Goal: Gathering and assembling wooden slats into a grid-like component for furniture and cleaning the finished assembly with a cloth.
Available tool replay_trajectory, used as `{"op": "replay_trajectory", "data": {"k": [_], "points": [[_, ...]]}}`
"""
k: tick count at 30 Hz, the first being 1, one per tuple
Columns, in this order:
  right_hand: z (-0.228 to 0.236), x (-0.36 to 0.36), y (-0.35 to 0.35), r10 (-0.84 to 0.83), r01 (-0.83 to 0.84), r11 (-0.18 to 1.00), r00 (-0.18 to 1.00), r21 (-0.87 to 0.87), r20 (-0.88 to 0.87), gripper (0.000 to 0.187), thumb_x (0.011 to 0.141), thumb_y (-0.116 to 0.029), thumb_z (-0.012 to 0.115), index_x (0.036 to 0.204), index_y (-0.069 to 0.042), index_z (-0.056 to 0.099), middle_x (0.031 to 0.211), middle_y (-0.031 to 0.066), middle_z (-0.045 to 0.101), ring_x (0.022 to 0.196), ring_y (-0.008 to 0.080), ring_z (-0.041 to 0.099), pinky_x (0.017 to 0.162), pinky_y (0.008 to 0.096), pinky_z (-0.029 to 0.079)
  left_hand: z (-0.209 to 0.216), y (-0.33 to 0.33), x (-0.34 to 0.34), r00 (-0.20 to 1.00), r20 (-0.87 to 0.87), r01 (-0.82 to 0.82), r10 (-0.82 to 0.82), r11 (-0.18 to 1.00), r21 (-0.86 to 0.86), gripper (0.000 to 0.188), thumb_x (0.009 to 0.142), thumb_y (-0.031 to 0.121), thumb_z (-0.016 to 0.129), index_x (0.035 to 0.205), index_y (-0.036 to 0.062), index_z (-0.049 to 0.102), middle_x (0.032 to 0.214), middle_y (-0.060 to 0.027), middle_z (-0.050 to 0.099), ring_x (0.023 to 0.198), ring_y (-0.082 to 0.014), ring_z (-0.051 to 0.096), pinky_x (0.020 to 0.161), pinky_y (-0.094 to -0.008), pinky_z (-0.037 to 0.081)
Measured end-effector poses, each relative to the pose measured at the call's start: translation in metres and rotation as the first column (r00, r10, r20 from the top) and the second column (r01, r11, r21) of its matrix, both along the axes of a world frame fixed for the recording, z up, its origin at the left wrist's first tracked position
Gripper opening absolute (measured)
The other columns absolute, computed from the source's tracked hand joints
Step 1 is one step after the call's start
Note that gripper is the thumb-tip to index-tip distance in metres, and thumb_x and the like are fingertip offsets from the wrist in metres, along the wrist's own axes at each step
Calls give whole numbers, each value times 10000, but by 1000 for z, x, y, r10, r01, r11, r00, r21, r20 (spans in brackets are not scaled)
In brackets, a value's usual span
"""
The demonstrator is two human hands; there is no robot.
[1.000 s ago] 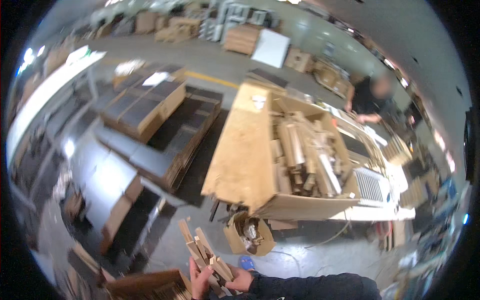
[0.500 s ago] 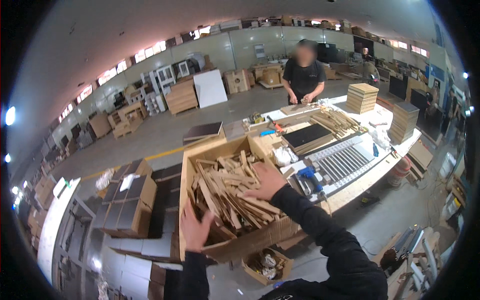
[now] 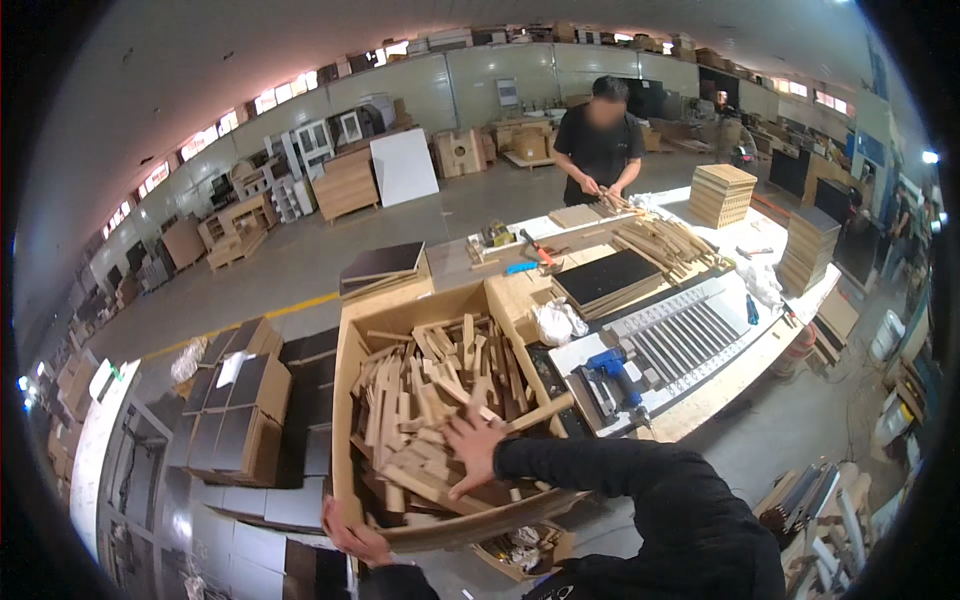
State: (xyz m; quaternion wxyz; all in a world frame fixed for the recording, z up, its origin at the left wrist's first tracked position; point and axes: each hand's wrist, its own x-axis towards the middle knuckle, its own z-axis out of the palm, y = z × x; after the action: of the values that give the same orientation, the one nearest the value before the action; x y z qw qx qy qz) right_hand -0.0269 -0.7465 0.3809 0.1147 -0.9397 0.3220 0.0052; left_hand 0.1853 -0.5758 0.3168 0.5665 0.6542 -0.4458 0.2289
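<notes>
A large cardboard box (image 3: 347, 420) full of loose wood strips (image 3: 405, 385) stands right in front of me. My right hand (image 3: 475, 447) lies spread on the strips, in the near half of the box, with its fingers apart and around nothing. One longer strip (image 3: 542, 411) slants up over the box's right rim, just past that hand. My left hand (image 3: 355, 537) grips the box at its near left corner; part of its fingers is hidden against the wall.
To the right, a workbench carries a blue nail gun (image 3: 608, 362), a slotted metal jig (image 3: 690, 335), dark panels (image 3: 607, 278), a hammer (image 3: 538, 248) and stacked blocks (image 3: 722, 195). Across it, a co-worker (image 3: 600, 140) handles strips. Packed dark panels (image 3: 235, 400) stand left; a smaller carton (image 3: 525, 550) sits below.
My right hand has swept toward me and left over the strips, which have shifted. My left hand has gone from the box's left side down to its near left corner.
</notes>
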Motion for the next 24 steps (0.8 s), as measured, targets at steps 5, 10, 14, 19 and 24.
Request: {"op": "replay_trajectory", "data": {"k": [5,10,14,19,24], "points": [[-7,41,20,77,-78,996,996,43,38,1174,459,-670,686,1382,-193,140,1408,183,129,1288,443,0,912,707,131,-2,-10,56,983,-169,79,-67,995,69,364,728,138,368,970,-47,567,966,-200,576,934,-356,536,855,-406,404],[-18,38,3,138,-140,990,988,19,69,1133,455,-656,701,1376,-254,175,1404,162,173,1283,448,60,938,654,192,-26,-5,66,919,-311,232,-240,971,-63,361,741,104,336,978,-56,556,991,-163,567,937,-277,535,857,-356,408],[-4,-6,0,99,-121,992,909,29,405,894,610,-607,646,1272,-66,385,1334,221,298,1243,390,258,996,418,290,-22,-10,73,940,-274,232,-201,969,84,371,712,43,330,992,-59,551,995,-174,574,964,-296,530,892,-359,382],[-6,-157,44,-257,232,963,635,138,729,649,720,-318,694,1221,-4,427,1229,233,440,1166,327,417,962,334,343,-12,2,83,924,-294,290,-246,950,115,385,737,27,303,1030,-49,539,1033,-146,557,990,-254,510,908,-331,362],[-232,-348,258,-960,807,126,246,577,-134,589,844,-439,473,1270,-43,380,1022,185,578,958,280,543,886,396,394,-15,-13,73,802,-440,445,-405,895,-14,391,781,58,295,1101,-33,501,1119,-125,511,1045,-237,474,926,-323,349]]}}
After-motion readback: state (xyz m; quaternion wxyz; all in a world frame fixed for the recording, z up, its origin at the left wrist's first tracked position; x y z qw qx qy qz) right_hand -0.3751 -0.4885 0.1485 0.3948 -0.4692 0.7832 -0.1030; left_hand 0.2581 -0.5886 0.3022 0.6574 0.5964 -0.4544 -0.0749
